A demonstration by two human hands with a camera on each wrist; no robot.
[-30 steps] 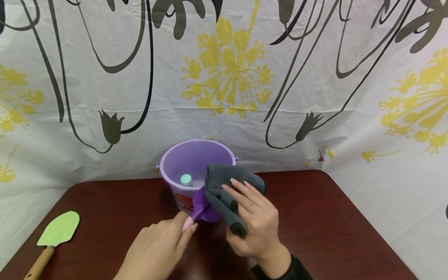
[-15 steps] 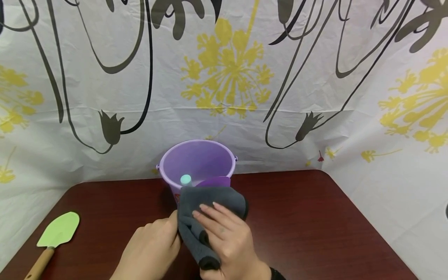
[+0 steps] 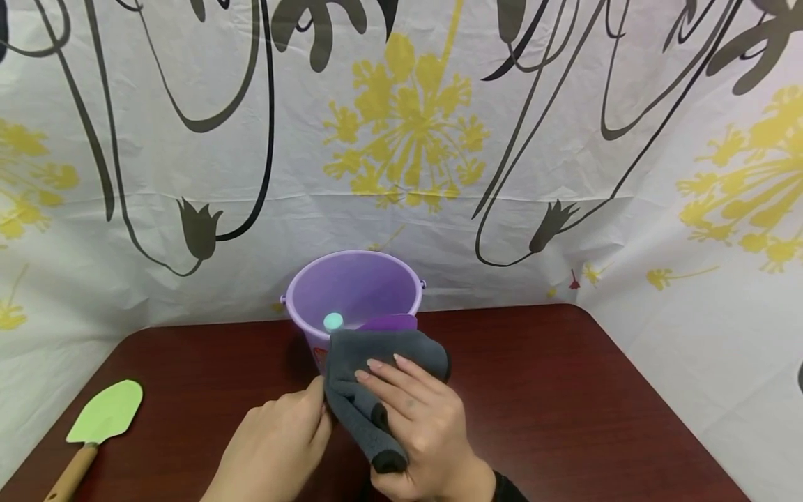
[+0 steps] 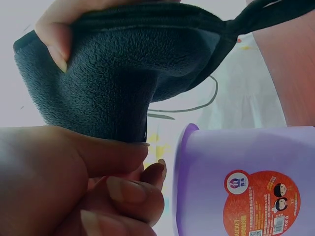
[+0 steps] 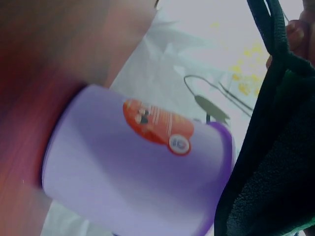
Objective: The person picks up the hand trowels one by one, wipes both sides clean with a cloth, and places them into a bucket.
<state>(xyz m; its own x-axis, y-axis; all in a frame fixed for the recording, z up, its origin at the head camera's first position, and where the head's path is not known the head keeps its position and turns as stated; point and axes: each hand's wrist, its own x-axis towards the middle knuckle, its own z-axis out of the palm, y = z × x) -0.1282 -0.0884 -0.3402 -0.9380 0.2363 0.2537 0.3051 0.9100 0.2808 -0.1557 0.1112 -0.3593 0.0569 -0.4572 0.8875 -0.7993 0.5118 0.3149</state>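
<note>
My left hand (image 3: 270, 443) grips the handle of a toy shovel, now hidden from the head view. Only the edge of its purple blade (image 3: 394, 322) shows above a folded dark grey cloth (image 3: 383, 345). With my right hand (image 3: 436, 425) I hold the cloth against the blade, fingers laid over it and thumb beneath. In the left wrist view the cloth (image 4: 108, 78) hangs right over my left fingers (image 4: 128, 191). Just behind the blade stands a light purple bucket (image 3: 357, 279), with a mint-coloured round top (image 3: 333, 321) inside it.
A green-bladed trowel (image 3: 106, 411) with a wooden handle lies at the table's left. The dark red-brown table (image 3: 564, 404) ends at a white patterned sheet (image 3: 408, 230) hung behind the bucket. The bucket's red label (image 4: 261, 201) faces the hands.
My right hand and the cloth moved left and toward me along the shovel, then slightly back to the right. The cloth now hides the pink handle and most of the blade.
</note>
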